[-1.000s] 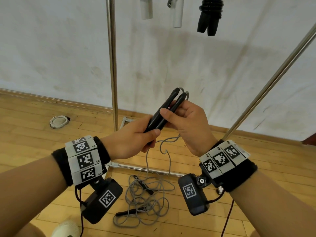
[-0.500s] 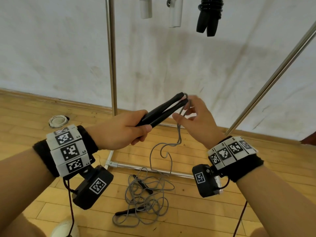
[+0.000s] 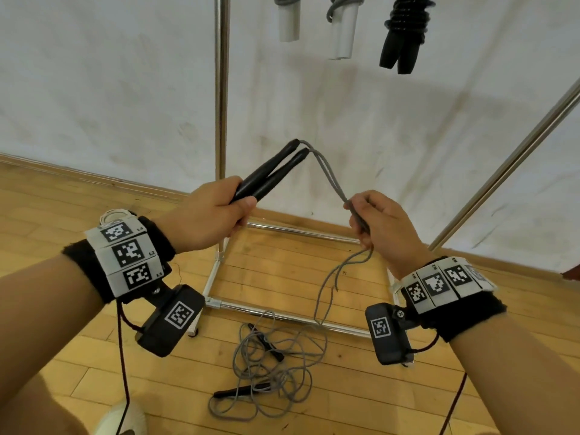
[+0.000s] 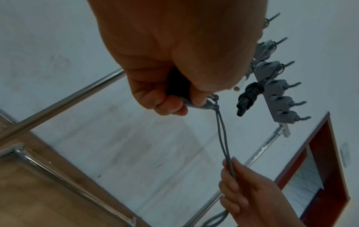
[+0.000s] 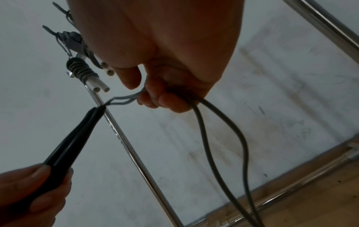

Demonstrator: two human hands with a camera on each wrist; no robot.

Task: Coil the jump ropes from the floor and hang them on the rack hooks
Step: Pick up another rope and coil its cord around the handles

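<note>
My left hand grips two black jump-rope handles side by side, tips pointing up and right. From the tips a doubled grey cord runs down to my right hand, which grips both strands in its curled fingers. The same cord hangs on below the right hand to the floor. A second grey rope with black handles lies tangled on the wooden floor between my wrists. In the left wrist view the cord stretches from my left hand to the right hand's fingers.
The steel rack stands ahead, its base bars on the floor. Coiled ropes hang above: white handles and a black coil. A row of hooks has free ones. A white roll lies at left, behind my left wrist.
My hands have moved apart. The right hand slid from the handle tips down along the doubled cord, drawing it taut to the right; the left hand stays on the handles.
</note>
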